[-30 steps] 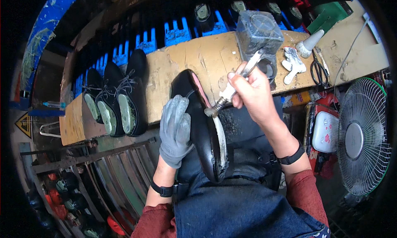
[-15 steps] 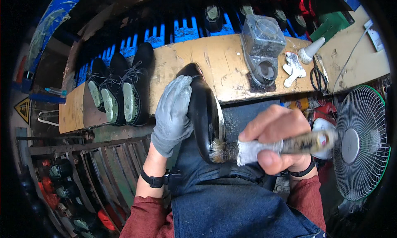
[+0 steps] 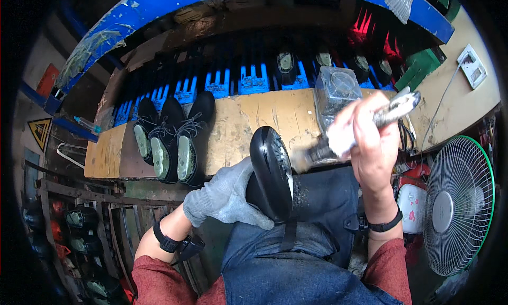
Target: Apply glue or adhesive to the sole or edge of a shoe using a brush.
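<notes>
A black shoe stands on end over my lap, glossy along its side, with a pale strip along its right edge. My left hand, in a grey glove, is closed around its lower left side. In my bare right hand is a brush with white wrapping round its handle. The bristles, smeared by motion, point left and seem to be just short of the shoe's right edge.
Three black lace-up shoes lean at the bench's left. Behind it runs a row of blue slats with more shoes. A clear box-like container stands behind my right hand. A fan is on the right, a rack of shoes lower left.
The brush has come off the shoe's lower end and risen up and right with my right hand. The shoe has been turned, and my left hand has shifted lower on it. The view has tilted upward.
</notes>
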Available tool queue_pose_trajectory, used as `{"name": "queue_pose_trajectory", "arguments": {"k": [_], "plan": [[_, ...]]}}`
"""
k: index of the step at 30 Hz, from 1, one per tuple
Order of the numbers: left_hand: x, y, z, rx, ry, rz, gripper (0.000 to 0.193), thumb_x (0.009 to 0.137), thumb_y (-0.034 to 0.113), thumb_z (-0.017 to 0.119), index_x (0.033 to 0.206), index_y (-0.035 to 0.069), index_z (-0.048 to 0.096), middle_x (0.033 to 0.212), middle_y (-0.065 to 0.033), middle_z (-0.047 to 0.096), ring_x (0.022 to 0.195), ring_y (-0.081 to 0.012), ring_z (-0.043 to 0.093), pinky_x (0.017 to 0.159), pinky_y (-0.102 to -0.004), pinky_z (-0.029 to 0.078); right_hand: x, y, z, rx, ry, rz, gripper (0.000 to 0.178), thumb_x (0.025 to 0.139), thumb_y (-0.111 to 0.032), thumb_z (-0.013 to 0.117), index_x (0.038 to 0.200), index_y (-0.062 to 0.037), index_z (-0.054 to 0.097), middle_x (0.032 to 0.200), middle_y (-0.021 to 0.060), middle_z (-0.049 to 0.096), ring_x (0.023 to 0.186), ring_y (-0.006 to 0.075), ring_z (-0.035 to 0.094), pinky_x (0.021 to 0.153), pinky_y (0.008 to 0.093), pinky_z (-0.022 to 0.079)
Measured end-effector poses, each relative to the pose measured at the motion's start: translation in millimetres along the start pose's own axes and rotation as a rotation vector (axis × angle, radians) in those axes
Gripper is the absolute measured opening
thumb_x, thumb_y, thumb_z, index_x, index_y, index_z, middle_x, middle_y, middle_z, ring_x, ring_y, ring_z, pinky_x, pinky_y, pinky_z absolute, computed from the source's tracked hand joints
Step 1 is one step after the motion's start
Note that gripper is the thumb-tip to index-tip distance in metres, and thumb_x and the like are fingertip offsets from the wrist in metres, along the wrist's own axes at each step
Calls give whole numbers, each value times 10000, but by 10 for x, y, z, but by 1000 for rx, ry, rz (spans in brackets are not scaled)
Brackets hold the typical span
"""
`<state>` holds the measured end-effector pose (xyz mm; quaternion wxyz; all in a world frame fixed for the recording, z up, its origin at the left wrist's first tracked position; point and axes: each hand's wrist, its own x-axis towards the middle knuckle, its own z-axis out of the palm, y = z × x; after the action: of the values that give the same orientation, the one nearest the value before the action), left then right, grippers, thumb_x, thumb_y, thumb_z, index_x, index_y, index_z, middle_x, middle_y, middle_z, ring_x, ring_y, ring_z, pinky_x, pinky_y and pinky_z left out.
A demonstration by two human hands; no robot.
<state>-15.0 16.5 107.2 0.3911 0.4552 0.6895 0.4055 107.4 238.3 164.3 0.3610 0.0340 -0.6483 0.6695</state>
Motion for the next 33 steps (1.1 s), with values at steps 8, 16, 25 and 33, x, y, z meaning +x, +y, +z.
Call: {"name": "queue_pose_trajectory", "arguments": {"k": [8,16,25,33], "plan": [[80,-40,14,-28,-27,-6,880,551,234,928,1292,26,501,1130,-98,641,1019,-186,616,930,-321,487,131,273,78,-55,-122,-8,122,957,-121,553,920,-50,461,829,131,642,584,88,588,514,193,500],[203,-137,-129,-390,-108,-174,843,564,114,884,1300,-13,493,1135,-76,635,1018,-154,602,919,-302,486,-68,540,-38,-24,-221,-14,168,864,-27,666,893,-36,500,813,80,626,711,103,596,630,248,475],[369,-705,-39,-1010,-48,-160,666,718,219,729,1300,-25,515,1141,-112,650,1032,-199,635,920,-322,508,-517,721,-179,-128,-351,175,170,880,-106,690,872,-19,545,778,76,651,674,150,623,612,272,485],[81,-979,858,-1670,388,-53,594,944,486,499,1380,85,466,1231,-99,612,1094,-220,614,959,-353,502,-273,1111,-1134,-1019,160,102,204,875,-147,714,841,-20,559,665,59,592,541,110,552,515,283,449]]}}
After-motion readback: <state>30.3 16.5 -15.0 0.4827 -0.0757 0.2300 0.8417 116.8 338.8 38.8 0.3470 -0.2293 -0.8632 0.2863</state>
